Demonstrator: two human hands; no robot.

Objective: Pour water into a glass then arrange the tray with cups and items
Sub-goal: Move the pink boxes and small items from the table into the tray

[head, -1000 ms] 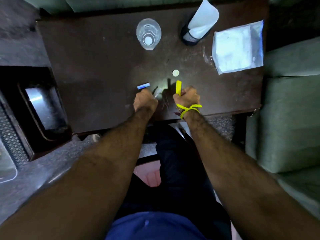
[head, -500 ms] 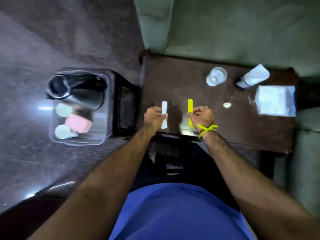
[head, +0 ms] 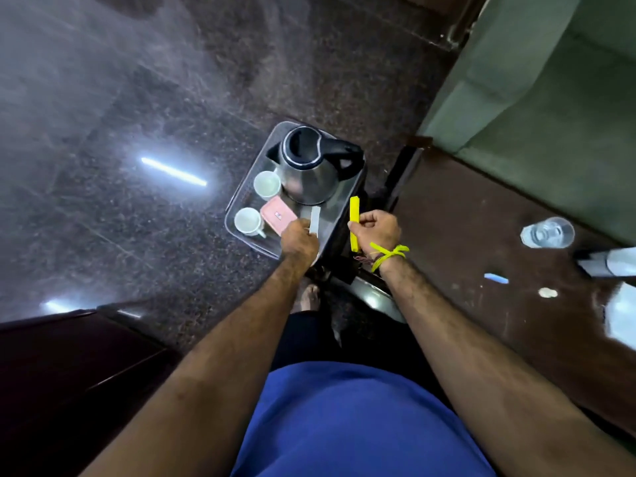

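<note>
While upright, yellow sachet (head: 354, 222) (right hand (head: 377, 228)) leans slightly.

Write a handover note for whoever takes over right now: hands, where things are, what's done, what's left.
Left hand pinches a white sachet over the tray.
Right hand pinches a yellow sachet beside the tray's right edge.
The tray holds the kettle, two cups and a pink box.
The glass stands on the table with water in it, so pouring looks done.
Left: set both sachets in the tray; a blue sachet lies on the table.
</note>
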